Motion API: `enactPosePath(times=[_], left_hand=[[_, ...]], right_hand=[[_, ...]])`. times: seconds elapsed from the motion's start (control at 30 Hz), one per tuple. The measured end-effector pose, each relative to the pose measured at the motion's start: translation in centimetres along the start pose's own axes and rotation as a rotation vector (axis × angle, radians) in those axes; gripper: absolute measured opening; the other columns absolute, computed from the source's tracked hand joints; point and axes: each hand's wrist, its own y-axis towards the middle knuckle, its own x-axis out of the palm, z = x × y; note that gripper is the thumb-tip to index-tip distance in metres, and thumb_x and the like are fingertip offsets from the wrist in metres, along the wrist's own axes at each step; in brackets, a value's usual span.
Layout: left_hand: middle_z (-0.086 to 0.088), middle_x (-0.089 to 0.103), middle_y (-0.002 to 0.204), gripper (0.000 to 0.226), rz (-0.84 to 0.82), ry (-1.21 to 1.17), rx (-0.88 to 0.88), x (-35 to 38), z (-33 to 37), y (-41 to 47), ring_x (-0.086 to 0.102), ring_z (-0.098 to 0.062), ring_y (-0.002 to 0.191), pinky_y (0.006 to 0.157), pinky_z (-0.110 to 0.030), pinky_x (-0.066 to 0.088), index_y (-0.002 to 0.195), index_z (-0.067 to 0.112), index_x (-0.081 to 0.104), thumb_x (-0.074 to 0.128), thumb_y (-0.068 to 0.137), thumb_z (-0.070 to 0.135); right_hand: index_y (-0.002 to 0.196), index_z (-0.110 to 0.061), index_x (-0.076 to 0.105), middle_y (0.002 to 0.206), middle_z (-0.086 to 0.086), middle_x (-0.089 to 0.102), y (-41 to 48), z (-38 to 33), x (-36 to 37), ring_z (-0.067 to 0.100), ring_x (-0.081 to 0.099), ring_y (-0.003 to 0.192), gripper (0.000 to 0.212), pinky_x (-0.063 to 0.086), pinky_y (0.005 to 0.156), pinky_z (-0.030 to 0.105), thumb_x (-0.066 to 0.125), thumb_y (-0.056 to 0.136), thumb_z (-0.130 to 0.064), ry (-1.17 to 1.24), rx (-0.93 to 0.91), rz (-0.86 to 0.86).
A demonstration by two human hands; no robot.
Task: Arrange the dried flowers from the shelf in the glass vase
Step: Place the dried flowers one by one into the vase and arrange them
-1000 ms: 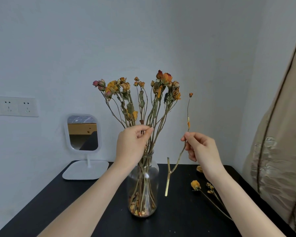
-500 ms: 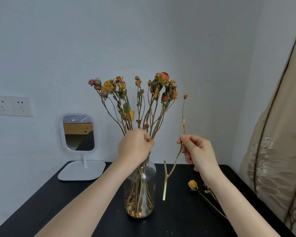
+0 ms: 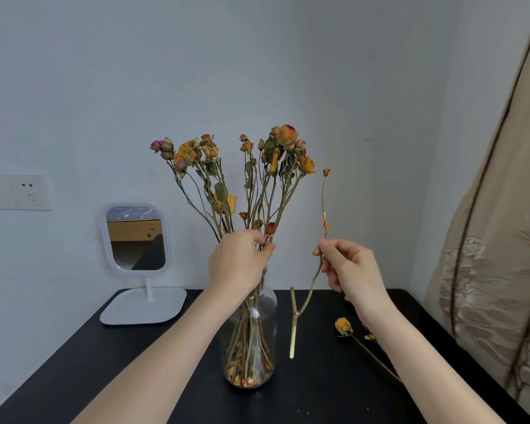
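A clear glass vase stands on the black table, with a bunch of dried flowers fanning out above it. My left hand is closed around the bunch's stems just above the vase mouth. My right hand pinches a thin single dried stem to the right of the vase; it carries a tiny bud at the top and its forked lower end hangs above the table. Another dried flower with a yellow head lies on the table at the right, partly behind my right forearm.
A small white mirror on a stand sits at the table's back left. A wall socket plate is on the left wall. A beige patterned curtain hangs along the right side.
My left hand has closed more tightly around the stems in the vase and the bunch has shifted slightly. My right hand keeps the single stem beside the vase, almost unmoved.
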Motion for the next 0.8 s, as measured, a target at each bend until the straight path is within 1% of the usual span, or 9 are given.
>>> enactPosePath(times=[0.07,0.13,0.23,0.3,0.33,0.4,0.5,0.7,0.8], left_hand=[[0.003,0.063,0.066,0.034,0.023,-0.004,0.008,-0.7,0.0,-0.4,0.063,-0.015,0.068,0.079,-0.031,0.054,0.112,0.019,0.067,0.06,0.086,0.04],[0.01,0.057,0.055,0.037,0.072,-0.012,0.053,-1.6,-0.3,-1.4,0.061,-0.008,0.06,0.072,-0.022,0.05,0.114,0.024,0.064,0.061,0.083,0.044],[0.006,0.055,0.05,0.018,0.13,-0.105,0.148,-2.6,-2.1,-4.8,0.055,-0.007,0.049,0.052,-0.007,0.039,0.083,0.038,0.06,0.055,0.077,0.054],[0.005,0.052,0.052,0.028,0.122,-0.118,0.078,-2.4,-4.1,-7.0,0.052,-0.008,0.048,0.046,-0.01,0.037,0.073,0.038,0.046,0.051,0.07,0.065],[0.006,0.047,0.053,0.038,0.098,-0.095,-0.004,-2.1,-5.1,-7.6,0.05,-0.008,0.05,0.047,-0.011,0.036,0.077,0.036,0.044,0.051,0.064,0.071],[0.013,0.048,0.079,0.066,0.017,-0.079,-0.178,-1.1,-6.7,-7.8,0.05,-0.005,0.07,0.058,-0.014,0.038,0.098,0.027,0.045,0.059,0.054,0.074],[0.013,0.039,0.111,0.09,-0.112,-0.176,-0.255,0.4,-7.5,-6.0,0.046,-0.006,0.103,0.083,-0.021,0.041,0.127,0.022,0.038,0.075,0.056,0.061],[0.009,0.051,0.113,0.068,-0.155,-0.406,-0.261,3.2,-6.1,-3.4,0.049,-0.009,0.104,0.084,-0.025,0.041,0.113,0.026,0.037,0.077,0.063,0.05],[0.016,0.053,0.1,0.06,-0.109,-0.443,-0.268,3.6,-6.2,-3.4,0.052,0.0,0.091,0.072,-0.012,0.039,0.107,0.027,0.037,0.078,0.066,0.043]], right_hand=[[0.075,-0.012,0.065,0.057,0.002,0.049,0.0,-0.1,0.0,0.004,0.038,0.041,0.027,0.031,0.039,0.016,0.05,0.095,-0.022,0.007,-0.003,0.001],[0.075,-0.012,0.065,0.056,0.001,0.049,-0.1,-0.3,0.1,0.004,0.039,0.042,0.027,0.031,0.039,0.016,0.05,0.095,-0.022,0.022,-0.016,0.004],[0.074,-0.012,0.065,0.052,-0.003,0.049,-0.3,-0.9,0.0,0.006,0.037,0.041,0.027,0.03,0.039,0.016,0.05,0.095,-0.02,0.078,-0.089,-0.005],[0.074,-0.012,0.065,0.05,-0.006,0.049,-0.4,-1.7,0.0,0.007,0.036,0.041,0.027,0.029,0.039,0.017,0.049,0.095,-0.018,0.112,-0.162,-0.007],[0.074,-0.012,0.064,0.05,-0.007,0.049,-0.4,-2.1,0.0,0.007,0.036,0.041,0.027,0.03,0.039,0.017,0.049,0.096,-0.018,0.123,-0.196,-0.003],[0.075,-0.012,0.064,0.051,-0.008,0.05,-0.1,-3.1,0.4,0.006,0.038,0.041,0.027,0.033,0.039,0.016,0.048,0.096,-0.017,0.134,-0.259,0.008],[0.075,-0.014,0.062,0.052,-0.009,0.05,0.7,-4.7,1.4,0.006,0.04,0.042,0.027,0.035,0.04,0.016,0.046,0.097,-0.018,0.112,-0.334,0.022],[0.077,-0.019,0.059,0.06,-0.004,0.051,2.3,-6.7,3.5,0.01,0.044,0.049,0.026,0.039,0.05,0.024,0.044,0.099,-0.02,-0.05,-0.436,0.099],[0.08,-0.016,0.058,0.062,-0.002,0.051,2.7,-6.9,4.3,0.014,0.044,0.053,0.024,0.039,0.054,0.032,0.043,0.099,-0.021,-0.113,-0.469,0.112]])
